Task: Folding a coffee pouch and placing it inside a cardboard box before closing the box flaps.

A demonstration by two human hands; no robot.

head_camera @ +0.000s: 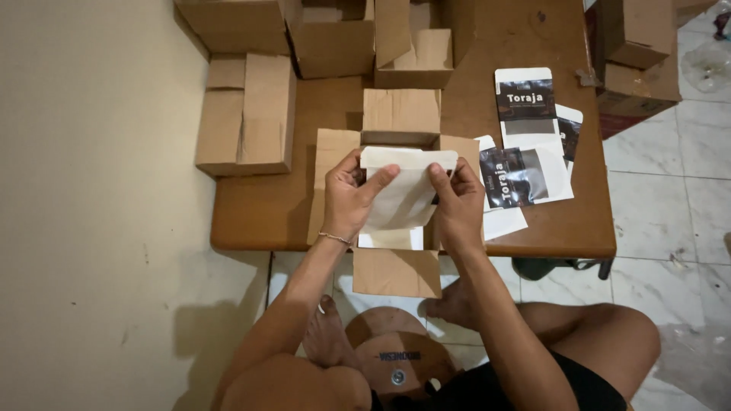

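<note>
- A closed cardboard box [245,113] lies left of the open box [401,144], likely set aside.
- Left hand [349,196] is curled around the white pouch's [403,194] left edge, thumb on its face.
- The pouch hangs over the open box, tilted, its long axis running from upper right to lower left.
- Right hand [457,202] pinches the pouch's top right corner, steadying it.
- 3 printed cartons [527,148] lie flat, right of the open box.

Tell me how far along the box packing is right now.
Looks done: the open cardboard box sits flaps out on the low wooden table, with something white showing inside. In hand: the left hand and right hand hold a white pouch over its opening. Seemingly left: flat printed pouches lie beside it, and more cardboard boxes wait behind.
</note>
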